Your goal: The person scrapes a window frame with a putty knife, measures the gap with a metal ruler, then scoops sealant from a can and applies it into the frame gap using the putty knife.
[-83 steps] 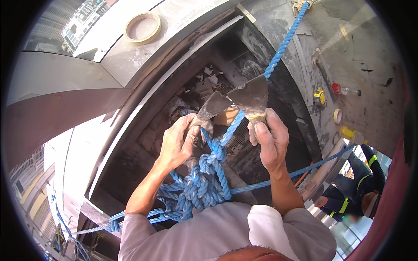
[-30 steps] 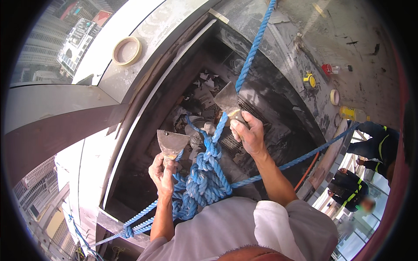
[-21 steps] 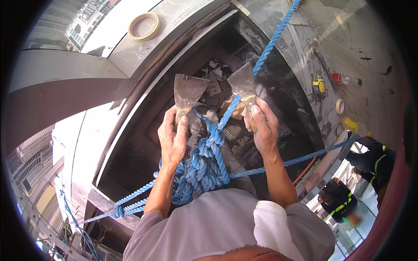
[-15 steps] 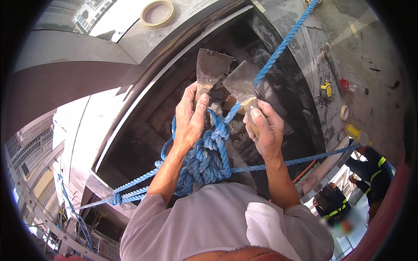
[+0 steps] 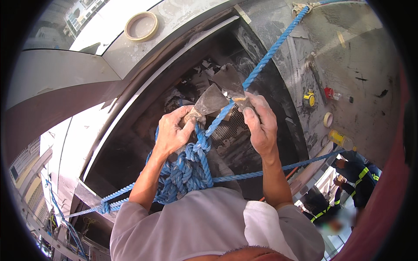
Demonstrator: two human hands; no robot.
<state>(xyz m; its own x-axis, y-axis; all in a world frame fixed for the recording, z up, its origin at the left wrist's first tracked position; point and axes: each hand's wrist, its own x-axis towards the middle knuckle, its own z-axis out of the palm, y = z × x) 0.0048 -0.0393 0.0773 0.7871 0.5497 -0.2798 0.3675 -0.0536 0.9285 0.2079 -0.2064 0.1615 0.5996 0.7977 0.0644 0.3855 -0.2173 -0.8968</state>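
Observation:
My left hand (image 5: 173, 132) is closed around the handle of a putty knife (image 5: 211, 100), its wide worn blade pointing up and right. In my right hand (image 5: 262, 124) is a second putty knife (image 5: 229, 79), its blade slanting up and left. The two dusty blades are close together, one above the other; whether they touch I cannot tell. A thick blue rope (image 5: 266, 58) runs down from the upper right, passing between my hands to a bundle of knots (image 5: 185, 167) at my waist. Part of each handle is hidden by the fingers.
Below me is a dark recess (image 5: 130, 152) with scraps and debris. A tape roll (image 5: 141, 27) lies on the far ledge. On the right ledge are a yellow tape measure (image 5: 309, 99), a small tape roll (image 5: 328, 119) and a yellow bottle (image 5: 341, 139). People in dark reflective clothing (image 5: 361, 176) are at lower right.
The left putty knife has tilted rightward, bringing its blade close to the right one, which has tipped up more. The view has shifted, so surroundings appear further left.

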